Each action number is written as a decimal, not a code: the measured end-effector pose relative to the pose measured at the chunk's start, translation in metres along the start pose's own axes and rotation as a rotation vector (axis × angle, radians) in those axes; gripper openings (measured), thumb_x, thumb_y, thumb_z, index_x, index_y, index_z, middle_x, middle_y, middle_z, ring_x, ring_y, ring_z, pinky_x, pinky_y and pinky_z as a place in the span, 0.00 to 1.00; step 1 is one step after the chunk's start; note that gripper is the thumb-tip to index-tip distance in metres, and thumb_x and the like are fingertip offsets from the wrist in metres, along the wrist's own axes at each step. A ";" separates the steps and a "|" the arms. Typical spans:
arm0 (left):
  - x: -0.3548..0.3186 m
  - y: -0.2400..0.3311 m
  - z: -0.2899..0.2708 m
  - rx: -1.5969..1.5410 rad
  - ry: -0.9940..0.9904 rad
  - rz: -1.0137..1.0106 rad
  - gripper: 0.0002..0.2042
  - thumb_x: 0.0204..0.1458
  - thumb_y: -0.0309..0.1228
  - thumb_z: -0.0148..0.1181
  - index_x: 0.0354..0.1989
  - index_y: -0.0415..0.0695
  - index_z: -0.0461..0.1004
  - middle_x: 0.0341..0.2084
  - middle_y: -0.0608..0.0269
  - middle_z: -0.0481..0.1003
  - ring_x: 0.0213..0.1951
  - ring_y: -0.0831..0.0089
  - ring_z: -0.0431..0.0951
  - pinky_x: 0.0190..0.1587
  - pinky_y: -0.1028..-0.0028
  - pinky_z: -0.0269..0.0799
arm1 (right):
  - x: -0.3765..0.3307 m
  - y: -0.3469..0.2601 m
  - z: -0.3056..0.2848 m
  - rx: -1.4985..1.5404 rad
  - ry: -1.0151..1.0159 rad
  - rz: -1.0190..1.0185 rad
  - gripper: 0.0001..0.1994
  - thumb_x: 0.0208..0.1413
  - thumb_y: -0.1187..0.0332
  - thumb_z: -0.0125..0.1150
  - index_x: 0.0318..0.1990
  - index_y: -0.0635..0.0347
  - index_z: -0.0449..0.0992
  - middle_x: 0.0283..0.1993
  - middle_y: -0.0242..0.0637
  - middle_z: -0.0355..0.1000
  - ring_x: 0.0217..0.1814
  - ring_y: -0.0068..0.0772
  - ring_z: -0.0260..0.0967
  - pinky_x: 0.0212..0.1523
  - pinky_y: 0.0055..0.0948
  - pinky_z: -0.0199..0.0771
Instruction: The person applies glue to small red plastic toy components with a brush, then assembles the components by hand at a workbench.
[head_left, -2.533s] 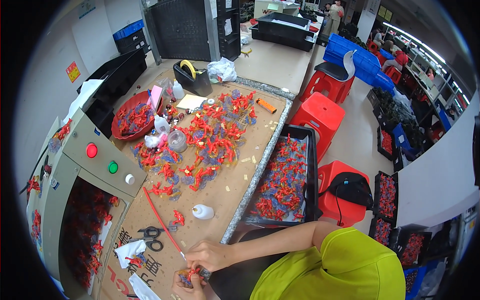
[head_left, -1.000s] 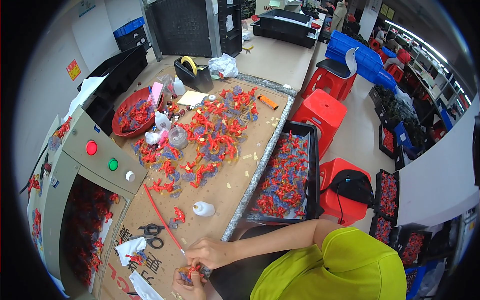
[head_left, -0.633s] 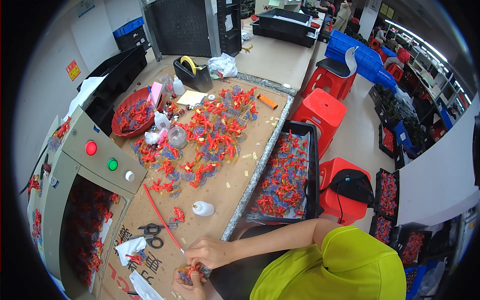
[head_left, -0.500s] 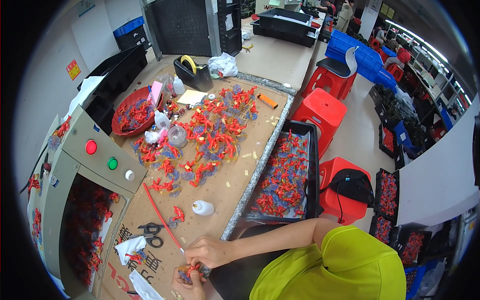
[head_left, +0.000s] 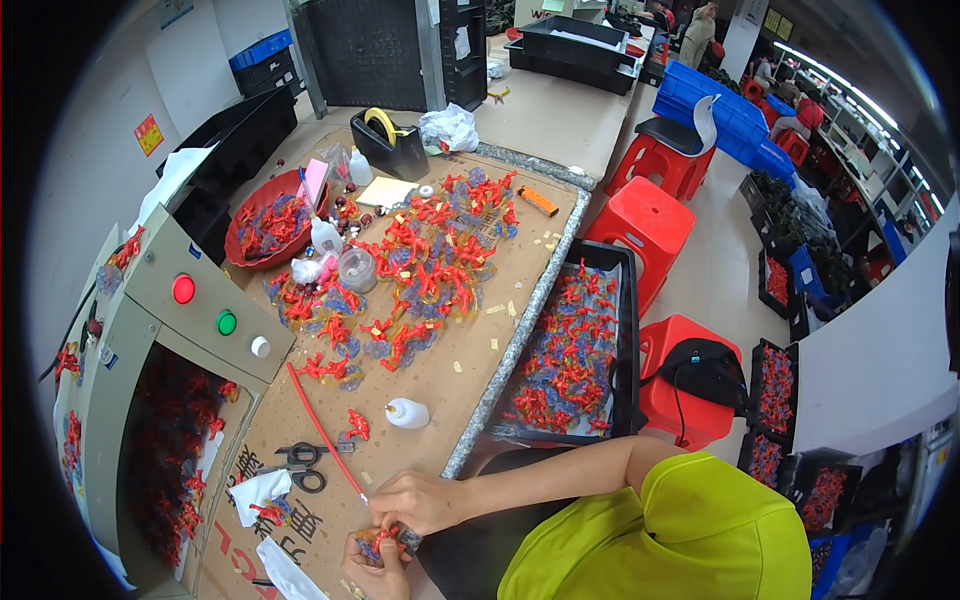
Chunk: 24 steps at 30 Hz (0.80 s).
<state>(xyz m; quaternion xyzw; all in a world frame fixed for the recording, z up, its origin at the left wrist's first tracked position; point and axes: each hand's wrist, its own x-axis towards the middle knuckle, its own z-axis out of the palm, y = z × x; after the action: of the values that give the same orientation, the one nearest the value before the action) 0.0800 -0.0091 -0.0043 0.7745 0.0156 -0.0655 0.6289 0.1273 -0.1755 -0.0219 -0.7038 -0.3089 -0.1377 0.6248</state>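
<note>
A cardboard-covered worktable (head_left: 440, 440) fills the middle of the view. Along its left side stands a grey-green machine (head_left: 205, 262) with coloured buttons and a dark opening. Just beyond the table's right edge sits a black tray (head_left: 629, 345) of red, purple and yellow figures. A loose heap (head_left: 440, 265) of similar figures covers the table's far half, and a red bowl (head_left: 236, 247) sits at its far left. At the table's near end are the right hand (head_left: 415, 502) and, just below, the left hand (head_left: 378, 575). A thin red rod (head_left: 322, 430) slants over the tabletop, its white-tipped end pinched by the right fingertips. Dark scissors (head_left: 305, 469) lie left of centre on the table; a white bottle (head_left: 408, 413) is near its right edge. One small figure (head_left: 371, 547) is at the table's near end, gripped by the left hand's curled fingers and thumb; whether the right fingertips touch it cannot be told.
</note>
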 end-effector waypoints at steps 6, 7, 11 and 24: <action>0.000 0.000 0.000 -0.005 -0.013 0.045 0.11 0.53 0.31 0.61 0.38 0.36 0.71 0.21 0.64 0.73 0.20 0.80 0.70 0.24 0.83 0.64 | 0.000 0.000 -0.001 -0.008 -0.001 -0.008 0.07 0.40 0.82 0.59 0.24 0.65 0.66 0.22 0.41 0.68 0.25 0.46 0.69 0.25 0.37 0.66; 0.000 0.002 0.000 -0.023 -0.018 0.034 0.12 0.53 0.32 0.61 0.38 0.36 0.71 0.21 0.64 0.73 0.20 0.80 0.70 0.24 0.83 0.64 | 0.000 0.000 -0.001 -0.010 -0.002 -0.007 0.07 0.40 0.82 0.59 0.24 0.65 0.66 0.22 0.41 0.68 0.25 0.46 0.69 0.25 0.37 0.66; 0.000 0.001 -0.001 -0.013 -0.009 -0.009 0.13 0.52 0.33 0.61 0.38 0.36 0.72 0.21 0.64 0.73 0.21 0.80 0.70 0.24 0.83 0.64 | 0.000 -0.001 -0.001 -0.010 0.002 0.000 0.07 0.40 0.82 0.59 0.24 0.65 0.66 0.22 0.41 0.68 0.25 0.46 0.69 0.25 0.37 0.66; 0.002 -0.008 -0.001 -0.065 -0.005 0.035 0.12 0.52 0.32 0.61 0.38 0.36 0.72 0.22 0.63 0.74 0.21 0.79 0.70 0.25 0.83 0.65 | 0.000 0.000 0.000 0.005 -0.007 -0.002 0.07 0.39 0.82 0.59 0.24 0.65 0.65 0.22 0.42 0.68 0.26 0.47 0.68 0.26 0.38 0.66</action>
<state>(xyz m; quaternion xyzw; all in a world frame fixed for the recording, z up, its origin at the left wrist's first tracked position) 0.0812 -0.0062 -0.0117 0.7536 0.0026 -0.0557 0.6550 0.1275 -0.1757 -0.0223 -0.7022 -0.3123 -0.1351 0.6254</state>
